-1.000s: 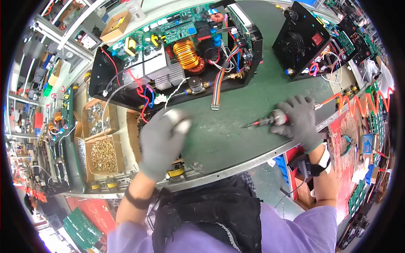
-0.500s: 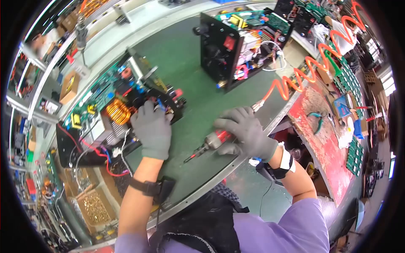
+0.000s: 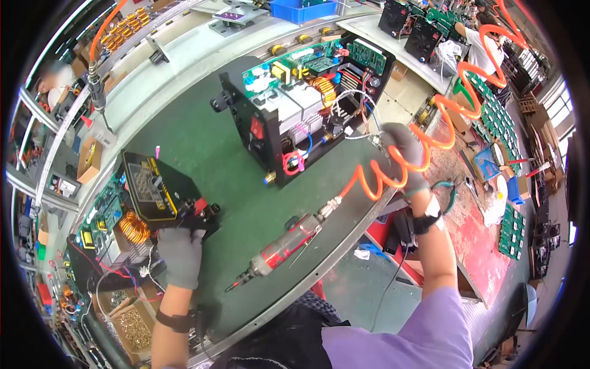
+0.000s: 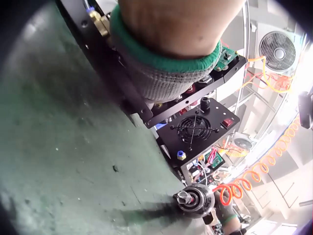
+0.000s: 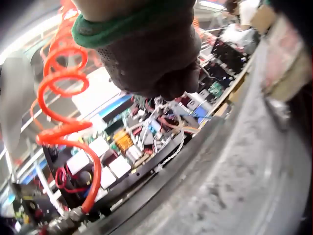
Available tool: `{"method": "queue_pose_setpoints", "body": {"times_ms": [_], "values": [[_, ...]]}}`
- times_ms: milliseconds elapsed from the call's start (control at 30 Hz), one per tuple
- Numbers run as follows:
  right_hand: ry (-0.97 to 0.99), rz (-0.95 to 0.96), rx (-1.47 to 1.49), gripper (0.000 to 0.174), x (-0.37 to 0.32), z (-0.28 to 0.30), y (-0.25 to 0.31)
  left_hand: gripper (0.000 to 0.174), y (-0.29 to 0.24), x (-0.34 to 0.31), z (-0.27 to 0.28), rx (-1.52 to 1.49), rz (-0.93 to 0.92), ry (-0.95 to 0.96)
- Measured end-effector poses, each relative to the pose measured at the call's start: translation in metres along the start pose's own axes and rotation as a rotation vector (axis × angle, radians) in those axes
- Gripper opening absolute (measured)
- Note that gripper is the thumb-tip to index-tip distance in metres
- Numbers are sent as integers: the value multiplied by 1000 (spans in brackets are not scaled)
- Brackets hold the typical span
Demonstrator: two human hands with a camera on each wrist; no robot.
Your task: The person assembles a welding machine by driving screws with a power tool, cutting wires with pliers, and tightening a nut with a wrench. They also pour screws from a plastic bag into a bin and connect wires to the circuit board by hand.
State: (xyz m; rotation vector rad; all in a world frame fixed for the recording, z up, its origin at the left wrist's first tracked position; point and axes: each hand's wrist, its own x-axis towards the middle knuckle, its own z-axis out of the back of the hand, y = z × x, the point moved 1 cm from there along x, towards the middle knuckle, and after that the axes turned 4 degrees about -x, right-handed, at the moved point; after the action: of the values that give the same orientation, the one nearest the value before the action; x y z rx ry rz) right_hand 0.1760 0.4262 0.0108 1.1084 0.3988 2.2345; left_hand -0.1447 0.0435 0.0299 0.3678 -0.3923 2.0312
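A black power unit (image 3: 110, 246) with a copper coil stands at the left, its windowed front panel (image 3: 147, 190) leaning over it. My gloved left hand (image 3: 179, 255) grips the panel's near lower edge, fingertips hidden behind it. On the green mat lies a red and grey pneumatic screwdriver (image 3: 283, 249), bit toward the left; it shows end-on in the left wrist view. My gloved right hand (image 3: 402, 150), off the tool, reaches past the hose to the near end of a second power unit (image 3: 301, 111), close over loose white wires (image 5: 156, 122). Its fingers are bent; whether they hold a wire I cannot tell.
An orange coiled air hose (image 3: 452, 114) runs from the screwdriver across the right hand. The mat's metal edge (image 3: 319, 270) borders the front. Boxes of brass fittings (image 3: 132, 329) stand at left, pliers (image 3: 445, 194) on a red board at right.
The right hand has let go of the screwdriver, which now lies on the mat, and moved right to the second unit. The left hand is at the first unit's panel; the head view has swung right.
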Motion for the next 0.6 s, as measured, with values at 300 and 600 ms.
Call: {"method": "queue_pose_setpoints", "body": {"times_ms": [300, 600], "values": [[461, 480, -1062, 11, 71, -62, 51, 37, 4, -21, 6, -2, 118, -84], [651, 752, -1032, 10, 86, -63, 34, 40, 8, -21, 8, 127, 17, -112]]}}
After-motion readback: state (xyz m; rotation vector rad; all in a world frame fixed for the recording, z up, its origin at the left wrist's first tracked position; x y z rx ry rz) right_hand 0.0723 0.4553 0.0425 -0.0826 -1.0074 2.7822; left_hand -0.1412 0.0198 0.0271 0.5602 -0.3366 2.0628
